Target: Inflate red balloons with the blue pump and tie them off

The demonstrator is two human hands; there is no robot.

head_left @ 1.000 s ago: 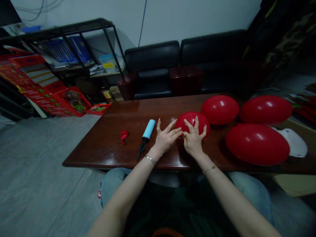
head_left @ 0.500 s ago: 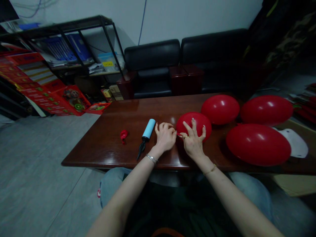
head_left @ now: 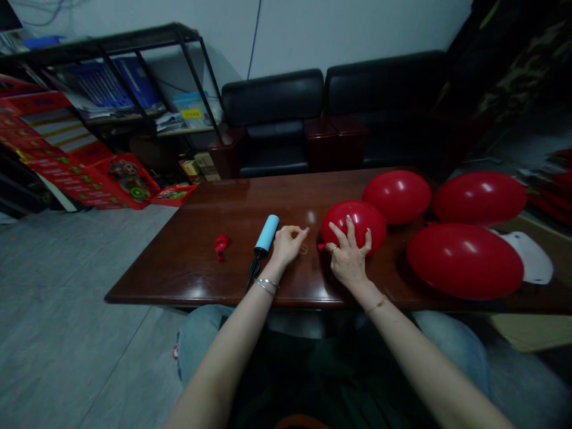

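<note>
My right hand (head_left: pixel 351 256) pinches the neck of an inflated red balloon (head_left: pixel 353 214) between thumb and index finger, with its other fingers spread over the balloon's surface. Left of that neck, my left hand (head_left: pixel 286 244) is closed in a pinch, apart from the balloon. A thin yellowish rubber band (head_left: pixel 304 249) shows as a loop just under its fingertips. Beside my left wrist lies a hand pump (head_left: pixel 267 233) with a light blue barrel and a black end, partly hidden by the wrist. A limp red balloon (head_left: pixel 221 243) rests farther left.
Several more inflated balloons (head_left: pixel 465 260) sit at the right of the brown table (head_left: pixel 165 262), one against a white item (head_left: pixel 529 256). Black armchairs (head_left: pixel 274 101) stand behind the table. At the left are a shelf (head_left: pixel 179 36) and stacked red boxes (head_left: pixel 53 155).
My left hand has moved left, away from the balloon's neck, and the rubber band loop now shows below its fingers. My right hand stays on the balloon.
</note>
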